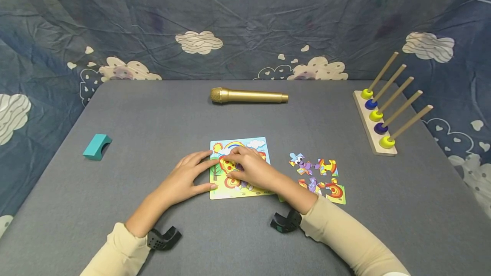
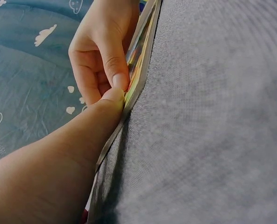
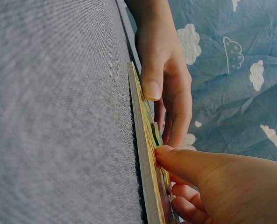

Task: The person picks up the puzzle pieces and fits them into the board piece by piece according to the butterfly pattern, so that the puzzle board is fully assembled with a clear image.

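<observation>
A colourful jigsaw board (image 1: 257, 142) with a sun, a rainbow and clouds lies on the grey table. My left hand (image 1: 188, 177) rests at its left edge, fingers extended and spread, thumb low and fingertips at the border. Over the middle of the board, my right hand (image 1: 255, 169) pinches a puzzle piece (image 3: 155, 132) with thumb and curled fingers. That piece sits slightly raised against the board's surface in the right wrist view. Part of the picture is hidden under the right hand. Beyond the right wrist lie several loose puzzle pieces (image 1: 335, 191), partly covered by the forearm.
A gold microphone (image 1: 253, 96) lies across the back of the table. To the left is a teal arch block (image 1: 93, 148). A wooden peg stand (image 1: 368, 125) with yellow and blue beads occupies the right side. Cloud-patterned cloth (image 1: 299, 16) hangs behind.
</observation>
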A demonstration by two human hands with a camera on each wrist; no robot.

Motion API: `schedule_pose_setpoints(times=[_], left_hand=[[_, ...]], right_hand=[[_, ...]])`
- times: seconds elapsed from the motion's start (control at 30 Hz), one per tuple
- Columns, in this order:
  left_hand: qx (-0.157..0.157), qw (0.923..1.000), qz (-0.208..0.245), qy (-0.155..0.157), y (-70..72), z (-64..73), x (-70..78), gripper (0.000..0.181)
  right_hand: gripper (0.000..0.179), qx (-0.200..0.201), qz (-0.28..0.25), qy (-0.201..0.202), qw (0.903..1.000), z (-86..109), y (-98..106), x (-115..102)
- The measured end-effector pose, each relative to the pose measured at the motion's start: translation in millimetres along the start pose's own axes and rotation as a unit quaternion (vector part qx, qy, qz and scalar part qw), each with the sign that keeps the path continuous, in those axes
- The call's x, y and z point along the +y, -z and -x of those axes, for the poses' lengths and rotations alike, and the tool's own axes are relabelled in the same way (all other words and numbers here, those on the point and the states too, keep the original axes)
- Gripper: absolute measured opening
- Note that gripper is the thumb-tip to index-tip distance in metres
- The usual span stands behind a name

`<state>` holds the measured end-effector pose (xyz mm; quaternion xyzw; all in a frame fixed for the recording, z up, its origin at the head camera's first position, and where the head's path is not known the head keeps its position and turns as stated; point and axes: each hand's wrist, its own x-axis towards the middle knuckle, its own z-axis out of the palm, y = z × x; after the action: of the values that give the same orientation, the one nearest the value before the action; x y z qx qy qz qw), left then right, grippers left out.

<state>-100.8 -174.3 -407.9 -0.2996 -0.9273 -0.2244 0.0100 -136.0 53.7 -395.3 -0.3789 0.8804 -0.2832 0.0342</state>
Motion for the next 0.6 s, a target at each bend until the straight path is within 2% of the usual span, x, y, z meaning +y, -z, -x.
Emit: schedule_pose_setpoints(times=[0.23, 0.5, 0.6], left_hand=[[-0.007, 1.0, -0.003, 0.001, 2.2, 0.8, 1.1, 0.062], [-0.009, 0.9999, 0.004, 0.003, 1.9, 0.6, 0.6, 0.067], [-0.011, 0.9999, 0.002, 0.004, 1.7, 0.2, 0.8, 0.068]], right_hand=[[0.044, 0.003, 0.012, -0.013, 0.9998, 0.5, 1, 0], [0.051, -0.057, 0.007, -0.022, 0.9981, 1.7, 11, 2], [0.055, -0.059, -0.016, -0.02, 0.9979, 3.9, 19, 1]])
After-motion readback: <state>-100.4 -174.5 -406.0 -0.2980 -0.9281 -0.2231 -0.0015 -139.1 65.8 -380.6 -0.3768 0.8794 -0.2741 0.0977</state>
